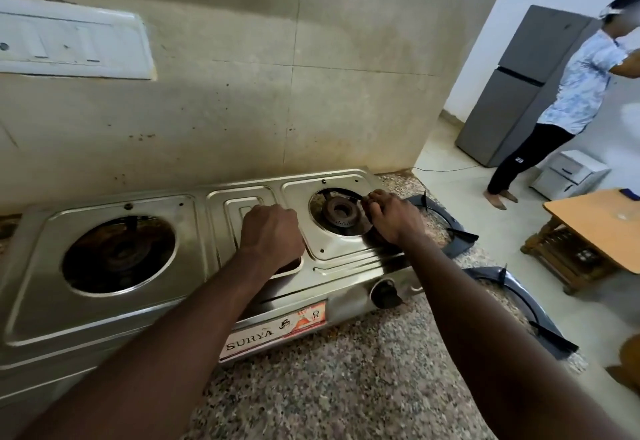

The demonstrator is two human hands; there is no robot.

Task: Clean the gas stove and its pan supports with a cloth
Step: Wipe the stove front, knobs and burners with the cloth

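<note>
Worktop [329, 387]: speckled stone, carries everything.

Stove [41, 266]: steel, two burners, long axis along the wall. Both pan supports are already off it. One pan support [446, 228] lies just right of the stove's far corner, the other [526, 304] right of its front corner, both flat on the worktop.

Right burner [337, 211]: bare, sitting in a dark ring [346, 231].

My right hand [394, 218] is at the stove's right end. Its fingers [375, 197] are together, seemingly pinching the ring at its right edge. This hand is nearer to the burner.

My left hand [272, 235] rests on the stove's middle panel with fingers curled under. I cannot tell if they hold anything. No cloth in view.

Judgement: any lift of the ring goes straight up. The burner head stands in its centre and could snag it.

Knob [384, 294]: on the stove's front, below the right burner.
</note>
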